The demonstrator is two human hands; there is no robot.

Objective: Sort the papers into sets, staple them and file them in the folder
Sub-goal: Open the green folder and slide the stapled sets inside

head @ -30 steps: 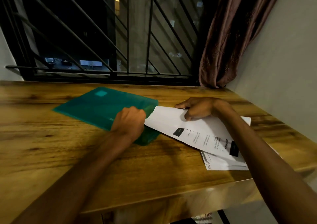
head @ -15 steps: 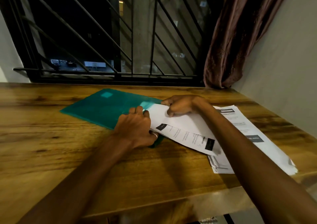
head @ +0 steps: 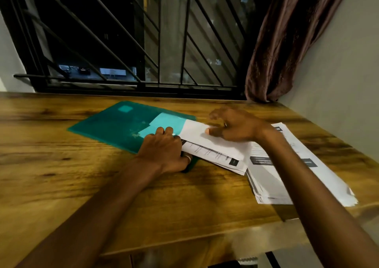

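Head view: I am filing a paper set (head: 215, 146) into the green folder (head: 114, 126), which lies flat on the wooden table (head: 61, 175).
Left hand (head: 164, 150): fingers curled on the folder's near open edge, gripping it, to part the mouth and stop the folder sliding.
Right hand (head: 235, 126): fingers spread and loose, thumb resting on the top sheet. It pushes rather than pinches. Blur hides finer contact.
Paper set: one end is inside, showing pale through the cover. The rest sticks out rightward, reaching the stack (head: 287, 177).
Stack: loose papers just right of the folder, handy for my right hand.
Progress: this set looks about half in, I judge.
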